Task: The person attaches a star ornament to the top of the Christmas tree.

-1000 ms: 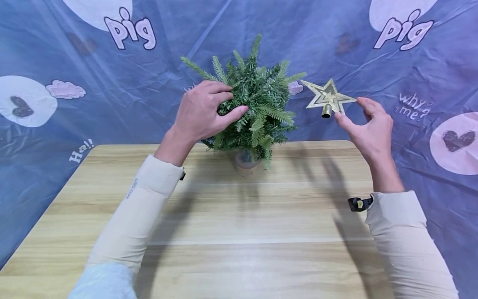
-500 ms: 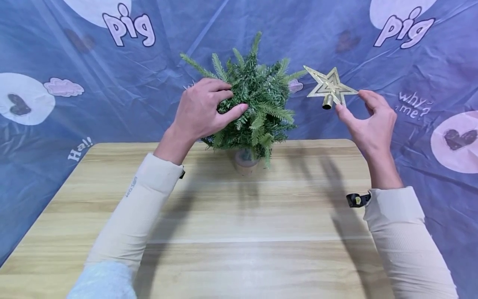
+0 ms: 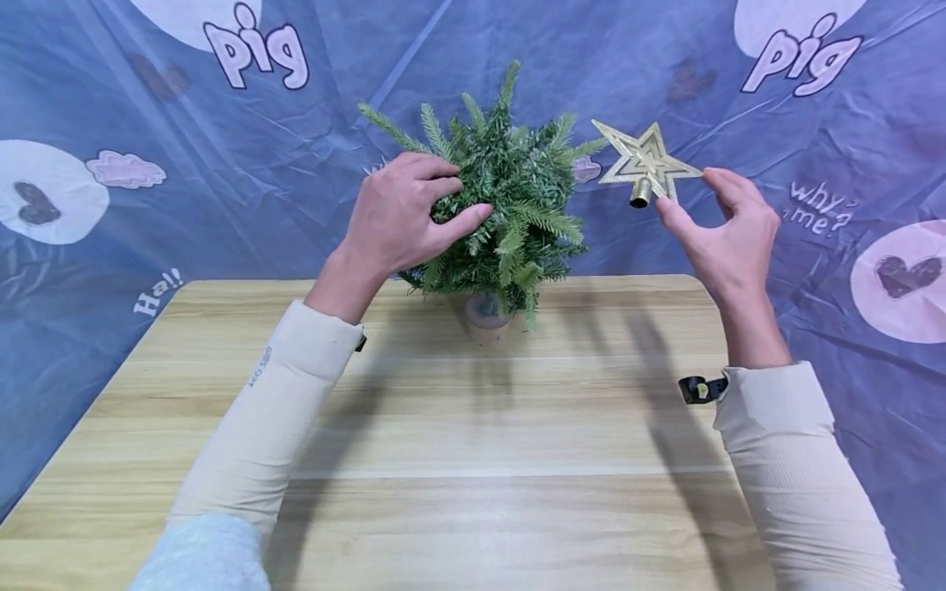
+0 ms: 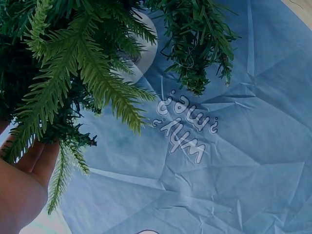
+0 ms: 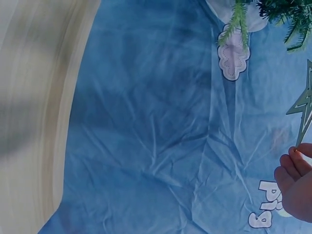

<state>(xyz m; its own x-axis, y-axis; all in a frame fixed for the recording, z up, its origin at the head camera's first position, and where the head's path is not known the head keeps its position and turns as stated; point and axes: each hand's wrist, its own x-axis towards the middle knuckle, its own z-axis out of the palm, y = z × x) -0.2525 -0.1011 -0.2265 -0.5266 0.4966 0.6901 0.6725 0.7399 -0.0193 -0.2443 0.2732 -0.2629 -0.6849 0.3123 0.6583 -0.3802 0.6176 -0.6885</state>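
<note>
A small artificial Christmas tree (image 3: 517, 180) stands upright in a little pot (image 3: 486, 316) towards the table's far edge. My left hand (image 3: 399, 213) holds the tree's left side, its fingers reaching into the foliage and the thumb lying across the front. In the left wrist view, green branches (image 4: 73, 63) cover part of the left hand's fingers (image 4: 44, 156). To the right of the tree, my right hand (image 3: 732, 238) pinches a gold star tree topper (image 3: 645, 160) by its right-hand points. The star hangs in the air, apart from the branches, its short hollow socket (image 3: 640, 193) facing down.
The pale wooden table (image 3: 473, 427) reaches back to a blue printed cloth (image 3: 473, 49) hanging behind it. Black wrist straps show at the cuffs, one (image 3: 702, 390) on the right arm.
My right hand has raised the star topper, first up, then slightly left towards the tree. My left hand has kept its place on the tree.
</note>
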